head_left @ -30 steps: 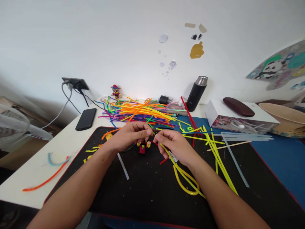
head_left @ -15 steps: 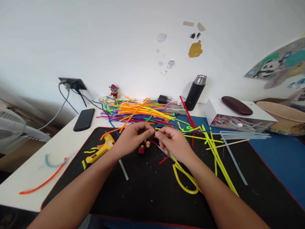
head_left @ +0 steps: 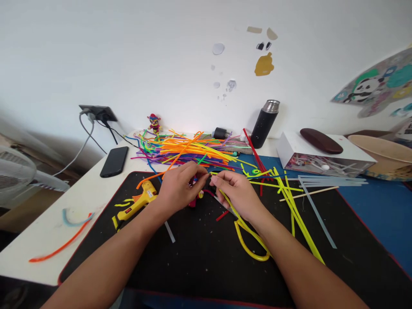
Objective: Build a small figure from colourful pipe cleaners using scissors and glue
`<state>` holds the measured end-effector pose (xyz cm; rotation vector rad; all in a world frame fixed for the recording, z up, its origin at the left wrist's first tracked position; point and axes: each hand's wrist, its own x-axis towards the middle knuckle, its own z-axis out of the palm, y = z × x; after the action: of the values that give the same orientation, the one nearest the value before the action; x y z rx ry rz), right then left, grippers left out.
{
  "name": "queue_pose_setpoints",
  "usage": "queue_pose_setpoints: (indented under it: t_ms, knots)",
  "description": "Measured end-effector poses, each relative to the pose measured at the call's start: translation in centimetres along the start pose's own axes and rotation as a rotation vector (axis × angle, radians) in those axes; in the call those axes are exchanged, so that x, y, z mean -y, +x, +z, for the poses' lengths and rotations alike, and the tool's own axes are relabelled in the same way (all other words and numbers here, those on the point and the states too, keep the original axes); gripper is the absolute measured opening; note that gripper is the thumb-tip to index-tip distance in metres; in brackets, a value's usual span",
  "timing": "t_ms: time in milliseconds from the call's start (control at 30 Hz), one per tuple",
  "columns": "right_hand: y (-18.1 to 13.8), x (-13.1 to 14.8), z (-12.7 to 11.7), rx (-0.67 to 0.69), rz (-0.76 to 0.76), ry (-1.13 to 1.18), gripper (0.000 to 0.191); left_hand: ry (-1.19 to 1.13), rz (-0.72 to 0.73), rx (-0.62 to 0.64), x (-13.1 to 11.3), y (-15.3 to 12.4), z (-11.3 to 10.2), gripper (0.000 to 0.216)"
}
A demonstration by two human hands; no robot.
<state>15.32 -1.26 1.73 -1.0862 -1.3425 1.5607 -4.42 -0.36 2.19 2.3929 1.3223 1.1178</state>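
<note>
My left hand (head_left: 184, 185) is closed in a pinch over the black mat (head_left: 199, 274); what its fingertips hold is too small to make out. Close on its right, my right hand (head_left: 237, 193) is pinched on a yellow pipe cleaner (head_left: 229, 201), which runs down below the palm. A bit of yellow shows in the narrow gap between the fingertips. Under the right hand lie yellow-handled scissors (head_left: 248, 254), their blades partly covered. Behind the left fingers a small dark red figure (head_left: 192, 203) with a yellow part is mostly hidden.
A yellow glue gun (head_left: 137, 205) lies left of my left forearm. Beyond my hands spreads a heap of coloured pipe cleaners (head_left: 189, 148). Yellow pipe cleaners (head_left: 299, 219) and translucent glue sticks (head_left: 322, 223) lie on the right. A black flask (head_left: 264, 126) and phone (head_left: 114, 162) stand farther off.
My left hand has turned slightly and its fingers have curled, covering more of the dark red figure. The right hand keeps its pinch and has barely shifted. The whole view has moved slightly.
</note>
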Motion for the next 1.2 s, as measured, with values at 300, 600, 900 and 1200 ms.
queue_pose_setpoints:
  t_ms: [300,600,900,1200]
  knots:
    - [0.0,-0.3,0.4,0.065,0.014,0.062,0.037,0.103,0.132,-0.050,0.0,0.1,0.2,0.014]
    - [0.0,-0.7,0.5,0.105,0.003,0.089,0.040,0.108,0.185,-0.166,0.4,0.0,0.5,0.010]
    - [-0.2,-0.6,0.9,0.128,0.019,0.041,0.037,0.003,0.147,-0.134,-0.1,0.1,0.4,0.013]
    - [0.0,-1.2,0.9,0.112,0.008,0.055,0.036,-0.072,-0.032,-0.158,-0.7,-0.3,1.1,0.016]
